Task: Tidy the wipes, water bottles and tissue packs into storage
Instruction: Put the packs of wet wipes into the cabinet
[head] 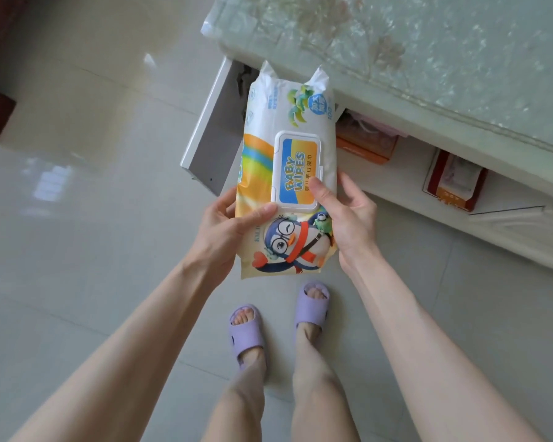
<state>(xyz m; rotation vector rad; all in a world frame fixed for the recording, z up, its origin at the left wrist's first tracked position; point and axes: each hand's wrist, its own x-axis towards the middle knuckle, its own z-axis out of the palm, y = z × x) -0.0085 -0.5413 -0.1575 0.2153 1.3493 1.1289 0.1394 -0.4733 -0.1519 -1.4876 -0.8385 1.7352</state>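
A pack of baby wipes (289,122), white and orange with a cartoon penguin and a white flip lid, is held lengthwise in the air. My left hand (227,228) grips its lower left side with the thumb on top. On the lower right, my right hand (348,218) grips it, thumb resting on the lid. The pack's far end points at the open drawer (205,135) under the table and hides most of the drawer's inside.
A table (428,43) with a green floral glass top stands at the upper right. On its lower shelf lie an orange box (364,148) and a red-and-white box (454,183). Glossy tiled floor (77,218) spreads to the left. My feet in purple slippers (246,333) stand below.
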